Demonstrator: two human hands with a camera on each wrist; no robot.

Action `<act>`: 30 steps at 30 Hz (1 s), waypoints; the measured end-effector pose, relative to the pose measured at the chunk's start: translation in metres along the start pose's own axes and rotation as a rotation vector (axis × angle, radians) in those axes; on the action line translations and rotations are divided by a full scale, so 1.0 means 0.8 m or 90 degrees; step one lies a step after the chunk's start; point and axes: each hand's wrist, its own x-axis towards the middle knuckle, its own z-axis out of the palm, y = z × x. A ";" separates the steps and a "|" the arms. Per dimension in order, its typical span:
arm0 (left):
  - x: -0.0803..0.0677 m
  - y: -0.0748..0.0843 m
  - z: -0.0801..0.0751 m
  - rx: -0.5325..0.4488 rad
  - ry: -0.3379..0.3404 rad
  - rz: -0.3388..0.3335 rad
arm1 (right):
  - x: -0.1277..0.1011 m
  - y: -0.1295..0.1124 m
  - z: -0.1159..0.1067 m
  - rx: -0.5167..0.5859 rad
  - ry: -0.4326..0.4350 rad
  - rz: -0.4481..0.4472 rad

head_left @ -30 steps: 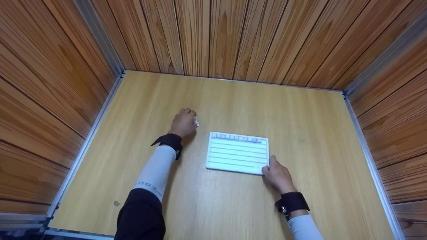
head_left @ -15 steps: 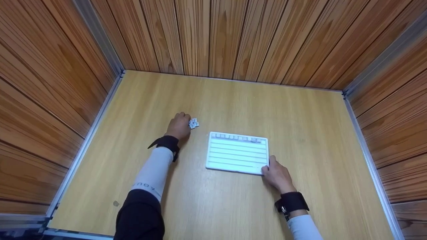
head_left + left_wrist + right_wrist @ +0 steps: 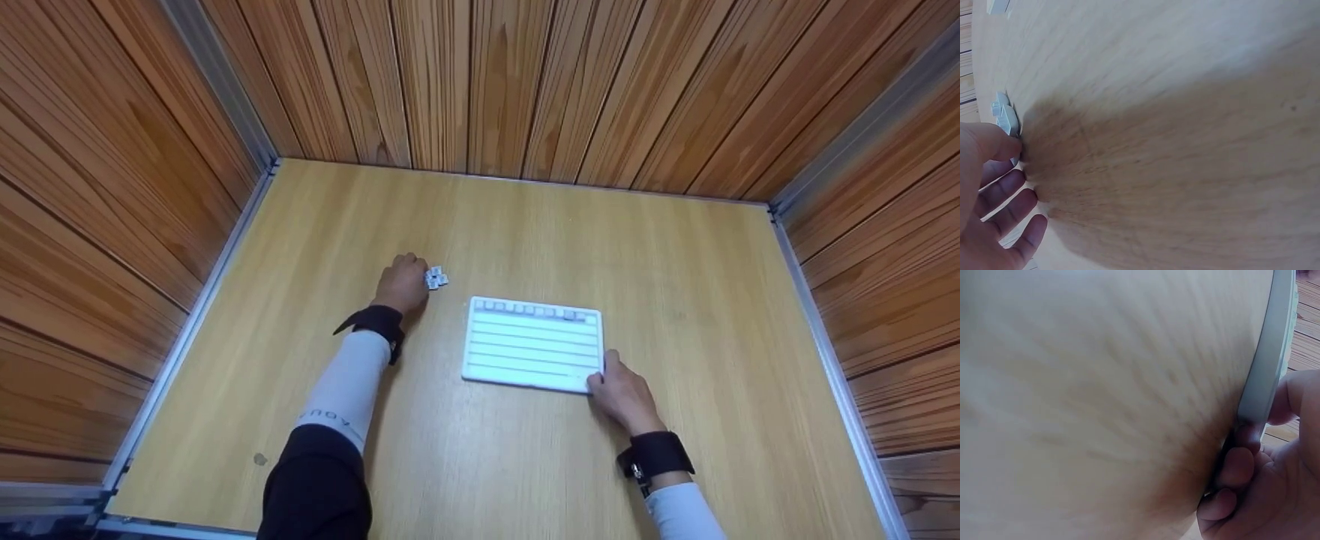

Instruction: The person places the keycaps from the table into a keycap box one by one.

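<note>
In the head view, my left hand (image 3: 403, 283) is low over the table beside a small cluster of white tiles (image 3: 436, 278) with faint dark marks. The left wrist view has the thumb and index finger pinching at the near edge of the white tiles (image 3: 1009, 119), the other fingertips down on the wood. My right hand (image 3: 622, 391) grips the lower right corner of a white slotted board (image 3: 532, 346), thumb on top. Its other fingers curl at the board's edge (image 3: 1264, 377) in the right wrist view. One row of small tiles (image 3: 525, 308) fills the top slot.
The light wood table (image 3: 495, 465) is bordered by metal rails (image 3: 832, 352). Plank walls (image 3: 510, 90) rise at the back and both sides. A small grey spot (image 3: 260, 458) marks the table at front left.
My left hand has drawn slightly left and toward me, uncovering the tile cluster. The tiles have shifted a little among themselves. My right hand and the board stay nearly where they were.
</note>
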 end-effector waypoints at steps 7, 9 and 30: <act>-0.002 -0.008 0.001 -0.042 0.013 -0.003 | 0.000 0.000 0.002 -0.005 0.010 -0.006; -0.003 -0.010 0.000 -0.068 0.014 -0.009 | 0.000 -0.001 0.002 -0.003 0.009 -0.006; -0.026 0.014 -0.003 -0.210 -0.006 0.076 | 0.002 0.001 0.000 -0.007 0.002 -0.013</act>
